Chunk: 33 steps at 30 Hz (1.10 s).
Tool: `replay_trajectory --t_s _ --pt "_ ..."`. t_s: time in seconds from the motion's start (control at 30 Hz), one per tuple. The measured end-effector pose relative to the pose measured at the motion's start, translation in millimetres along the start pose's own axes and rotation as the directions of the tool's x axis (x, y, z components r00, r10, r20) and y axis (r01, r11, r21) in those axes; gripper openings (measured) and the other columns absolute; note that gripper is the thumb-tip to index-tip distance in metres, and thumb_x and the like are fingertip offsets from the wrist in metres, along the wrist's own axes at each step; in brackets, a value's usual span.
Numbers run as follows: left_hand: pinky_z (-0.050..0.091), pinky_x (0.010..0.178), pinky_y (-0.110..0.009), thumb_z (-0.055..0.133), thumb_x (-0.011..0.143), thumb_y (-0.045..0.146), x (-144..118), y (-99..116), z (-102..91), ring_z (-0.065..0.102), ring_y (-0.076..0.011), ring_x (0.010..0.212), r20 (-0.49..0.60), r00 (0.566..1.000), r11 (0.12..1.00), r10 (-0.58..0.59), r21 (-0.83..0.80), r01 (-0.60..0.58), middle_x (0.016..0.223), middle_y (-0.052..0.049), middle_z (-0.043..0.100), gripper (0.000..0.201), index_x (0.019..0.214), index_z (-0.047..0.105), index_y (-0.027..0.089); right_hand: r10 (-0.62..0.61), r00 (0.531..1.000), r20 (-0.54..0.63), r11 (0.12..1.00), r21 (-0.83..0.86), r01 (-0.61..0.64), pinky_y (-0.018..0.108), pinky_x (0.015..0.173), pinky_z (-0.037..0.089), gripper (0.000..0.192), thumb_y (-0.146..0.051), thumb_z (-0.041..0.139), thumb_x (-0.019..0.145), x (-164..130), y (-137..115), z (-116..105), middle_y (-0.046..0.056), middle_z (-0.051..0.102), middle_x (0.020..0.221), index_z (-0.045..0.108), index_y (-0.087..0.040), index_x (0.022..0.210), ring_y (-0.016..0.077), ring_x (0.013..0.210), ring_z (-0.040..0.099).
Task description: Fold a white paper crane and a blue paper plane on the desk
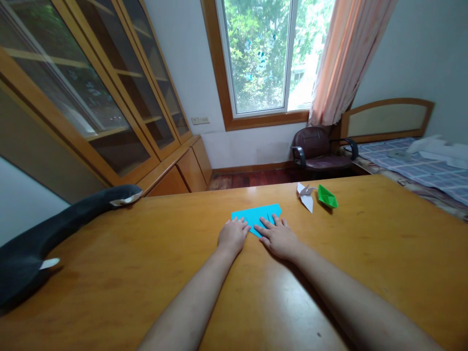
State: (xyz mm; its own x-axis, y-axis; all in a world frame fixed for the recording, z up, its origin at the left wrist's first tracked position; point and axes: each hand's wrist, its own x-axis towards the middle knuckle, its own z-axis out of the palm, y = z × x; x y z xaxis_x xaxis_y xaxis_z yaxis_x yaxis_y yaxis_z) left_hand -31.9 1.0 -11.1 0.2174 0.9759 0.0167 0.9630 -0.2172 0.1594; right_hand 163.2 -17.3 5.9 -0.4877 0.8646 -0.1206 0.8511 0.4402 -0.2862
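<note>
Blue paper is being held flat on the desk by an unclenched left hand and unclenched right hand.

Shows smooth, matt paper in the blue sheet, glossy wood in the worktop, cloth in the curtain.

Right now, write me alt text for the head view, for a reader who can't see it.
A person's left hand and right hand rest on folded blue paper on a wooden table. A white crane-like paper figure and a green paper boat sit farther back, to the right. A window lies beyond.
</note>
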Motion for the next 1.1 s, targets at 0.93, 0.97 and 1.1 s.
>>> replay_trajectory --t_s 0.93,0.97,1.1 --pt "0.013 0.112 -0.064 0.055 0.058 0.083 27 -21 -17.4 0.002 -0.0432 0.145 0.193 0.923 0.942 -0.333 0.039 0.332 0.16 -0.016 0.001 0.121 0.153 0.016 0.019 0.012 1.0 0.009 1.0 -0.001 -0.012 0.066 0.107 0.01 0.053 -0.054 0.03 0.095 4 3 5 0.002 0.025 0.158 0.036 -0.04 0.145 0.0439 0.143 0.01" --pt "0.012 0.112 -0.064 0.059 0.056 0.081 32 -22 -20.1 0.001 -0.0431 0.145 0.205 0.924 0.946 -0.324 0.047 0.321 0.16 -0.015 0.0 0.124 0.153 0.013 0.021 0.012 1.0 0.009 1.0 0.0 -0.012 0.065 0.108 0.01 0.053 -0.055 0.029 0.095 4 3 5 0.002 0.025 0.158 0.036 -0.04 0.145 0.0435 0.143 0.01" --pt "0.01 0.112 -0.065 0.068 0.05 0.077 47 -24 -25.8 -0.002 -0.0433 0.144 0.257 0.916 0.952 -0.307 0.065 0.3 0.16 -0.014 -0.003 0.13 0.153 0.011 0.023 -0.004 1.0 0.001 1.0 0.007 0.004 0.065 0.108 0.011 0.053 -0.055 0.03 0.095 2 3 4 0.002 0.025 0.158 0.035 -0.04 0.146 0.0426 0.143 0.01"
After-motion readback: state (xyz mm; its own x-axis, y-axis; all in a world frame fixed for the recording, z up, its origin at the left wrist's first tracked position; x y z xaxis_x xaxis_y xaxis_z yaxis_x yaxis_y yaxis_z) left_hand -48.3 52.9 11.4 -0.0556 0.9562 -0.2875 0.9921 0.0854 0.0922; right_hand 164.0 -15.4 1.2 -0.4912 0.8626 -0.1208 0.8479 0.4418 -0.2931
